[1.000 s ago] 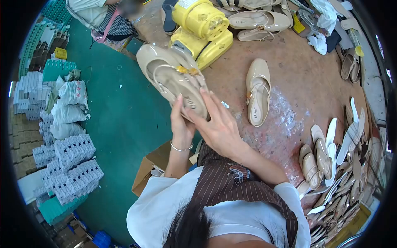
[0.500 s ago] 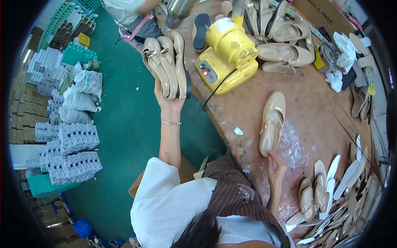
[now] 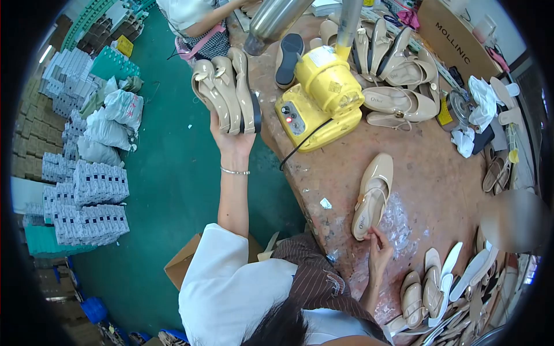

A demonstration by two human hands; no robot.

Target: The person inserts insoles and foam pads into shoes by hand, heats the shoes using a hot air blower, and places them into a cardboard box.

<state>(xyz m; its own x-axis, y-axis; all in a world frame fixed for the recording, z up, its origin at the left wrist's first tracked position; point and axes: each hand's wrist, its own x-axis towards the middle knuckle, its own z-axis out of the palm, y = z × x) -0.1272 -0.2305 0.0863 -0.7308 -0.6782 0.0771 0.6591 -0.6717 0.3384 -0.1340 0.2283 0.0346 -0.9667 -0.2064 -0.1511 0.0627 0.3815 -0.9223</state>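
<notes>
My left hand (image 3: 232, 143), raised over the floor left of the table, grips glossy beige shoes (image 3: 226, 95) from below. Three of them stand side by side, with bows and dark heels. On the worktable (image 3: 444, 179) a single beige strapped flat shoe (image 3: 374, 190) lies sole down, toe pointing away from me. My right hand (image 3: 379, 249) has its thumb and finger pinched at the heel of that shoe. Beyond the shoe stands a yellow machine (image 3: 326, 95) with a control panel and a dark cable.
More beige shoes (image 3: 401, 104) lie behind the machine. Shoes and insoles (image 3: 438, 288) pile up at lower right. A metal cylinder (image 3: 277, 23) hangs near the table's far left corner, beside another person's arm (image 3: 213, 20). Stacked boxes (image 3: 95, 202) stand across the floor.
The view has turned slightly, shifting the table items downward. My right fingers have drawn closer in at the shoe's heel. The left hand still holds its shoes. A blurred shape appears at right.
</notes>
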